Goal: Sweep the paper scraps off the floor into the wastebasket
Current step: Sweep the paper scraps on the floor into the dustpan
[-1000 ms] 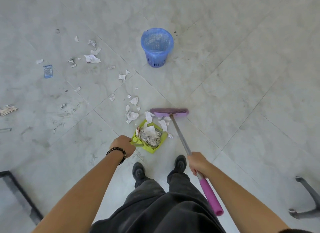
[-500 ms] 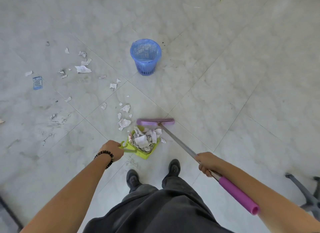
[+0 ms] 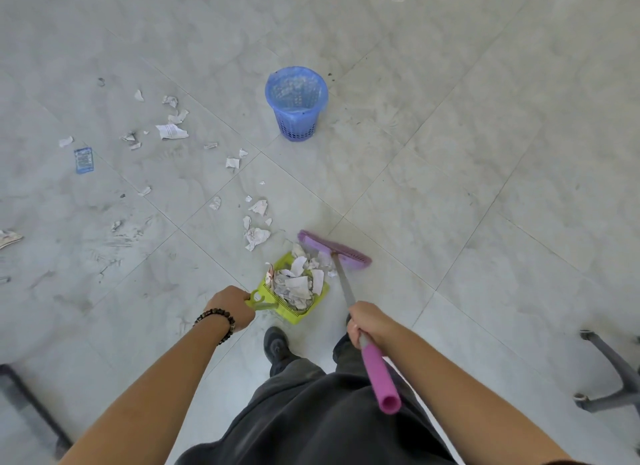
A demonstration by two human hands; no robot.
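My left hand (image 3: 231, 307) grips the handle of a lime-green dustpan (image 3: 290, 314) that rests on the floor in front of my feet, heaped with white paper scraps (image 3: 297, 285). My right hand (image 3: 367, 322) holds the metal and purple shaft of a broom whose purple head (image 3: 334, 250) lies at the dustpan's far right edge, touching the scraps there. More loose scraps (image 3: 255, 237) lie just beyond the pan and scattered to the far left (image 3: 172, 131). The blue mesh wastebasket (image 3: 296, 105) stands upright further ahead.
A small blue packet (image 3: 83, 160) and a folded paper (image 3: 9, 238) lie on the grey tiled floor at the left. A dark frame leg (image 3: 33, 409) crosses the lower left corner. A chair base with casters (image 3: 611, 378) sits at the lower right.
The broom head has swung from level above the dustpan to slanted at its right edge, and my right hand pulled the shaft closer in. The dustpan holds more scraps.
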